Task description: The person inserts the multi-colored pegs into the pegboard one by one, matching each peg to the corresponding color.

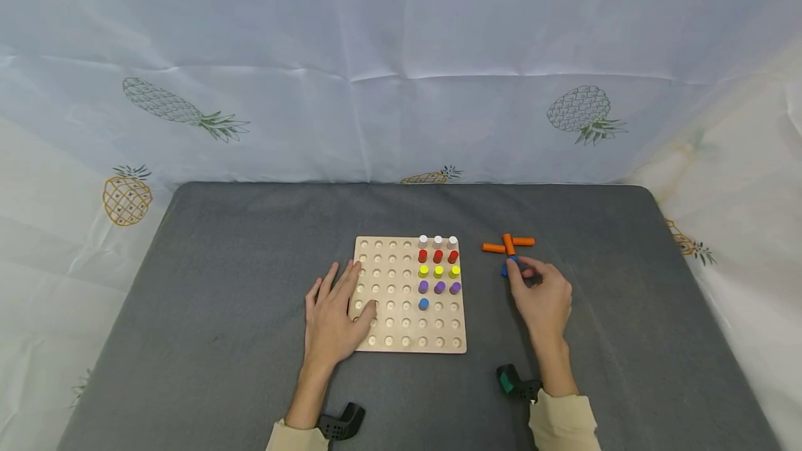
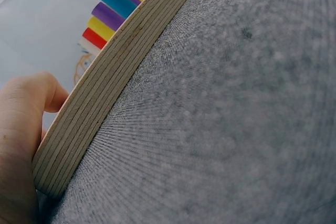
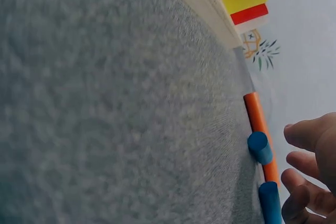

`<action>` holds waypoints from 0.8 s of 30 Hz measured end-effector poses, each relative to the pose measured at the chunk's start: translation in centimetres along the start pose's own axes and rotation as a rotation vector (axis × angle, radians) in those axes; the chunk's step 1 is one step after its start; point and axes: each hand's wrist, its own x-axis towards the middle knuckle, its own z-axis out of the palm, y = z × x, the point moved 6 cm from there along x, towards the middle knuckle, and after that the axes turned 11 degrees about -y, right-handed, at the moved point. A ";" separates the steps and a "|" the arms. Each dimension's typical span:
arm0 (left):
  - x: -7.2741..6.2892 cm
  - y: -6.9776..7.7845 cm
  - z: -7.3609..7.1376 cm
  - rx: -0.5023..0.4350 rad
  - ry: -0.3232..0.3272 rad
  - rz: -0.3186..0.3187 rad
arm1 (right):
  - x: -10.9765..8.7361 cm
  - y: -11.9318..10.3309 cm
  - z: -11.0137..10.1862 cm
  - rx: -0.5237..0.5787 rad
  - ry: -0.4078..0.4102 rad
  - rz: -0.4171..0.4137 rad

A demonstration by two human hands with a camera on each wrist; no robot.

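My left hand rests on the left side of a square wooden pegboard, its fingers spread along the edge and its thumb on the top face. Three columns at the board's right hold white, red, yellow and purple pegs in rows, with a single blue peg below them. To the right of the board, my right hand reaches over loose blue pegs. In the right wrist view its thumb and fingers stand apart, close beside one blue peg; another blue peg lies nearer.
Several orange pegs lie just beyond the right hand on the grey cloth-covered table. A pale curtain printed with pineapples hangs behind the table. Black cameras are strapped at both wrists.
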 end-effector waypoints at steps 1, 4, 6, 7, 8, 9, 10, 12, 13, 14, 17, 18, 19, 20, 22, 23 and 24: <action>0.0 0.0 0.0 0.000 0.001 0.001 | 0.1 0.1 0.1 -0.008 -0.004 0.007; 0.0 0.0 0.0 -0.002 0.004 0.001 | 0.2 0.2 0.3 -0.024 -0.020 0.029; 0.0 0.0 0.0 -0.003 0.002 0.000 | 0.3 0.2 0.5 -0.036 -0.031 0.043; 0.0 0.0 0.0 -0.003 0.001 -0.001 | 0.3 0.2 0.6 -0.040 -0.036 0.047; 0.0 0.0 0.0 -0.004 0.001 -0.002 | 0.3 0.2 0.6 -0.043 -0.039 0.050; 0.0 0.0 0.0 -0.004 -0.001 -0.003 | 0.3 0.2 0.7 -0.047 -0.043 0.052; 0.0 0.0 0.0 -0.003 -0.001 -0.003 | 0.3 0.1 0.7 -0.053 -0.046 0.051; 0.0 0.0 0.1 0.001 -0.002 -0.004 | 0.3 0.0 0.7 -0.061 -0.054 0.047; 0.0 -0.1 0.1 0.001 -0.002 -0.004 | 0.3 -0.1 0.7 -0.064 -0.058 0.044; 0.0 -0.1 0.1 0.001 -0.001 -0.004 | 0.2 -0.1 0.8 -0.066 -0.064 0.043; 0.0 -0.1 0.1 0.001 0.004 -0.001 | 0.1 -0.2 0.9 -0.075 -0.086 0.039; 0.0 -0.1 0.1 0.002 0.005 0.000 | 0.1 -0.2 0.9 -0.076 -0.094 0.038; 0.0 -0.1 0.0 0.002 0.006 0.000 | 0.1 -0.2 1.0 -0.079 -0.101 0.035; 0.0 -0.1 0.1 0.002 0.006 0.001 | 0.1 -0.3 1.1 -0.082 -0.107 0.033; 0.0 -0.1 0.1 0.003 0.003 -0.001 | 0.1 -0.3 1.2 -0.090 -0.118 0.025; 0.0 -0.1 0.1 0.002 0.002 -0.003 | 0.1 -0.4 1.2 -0.094 -0.125 0.023; 0.0 -0.1 0.1 0.002 0.000 -0.003 | 0.2 -0.4 1.3 -0.094 -0.131 0.020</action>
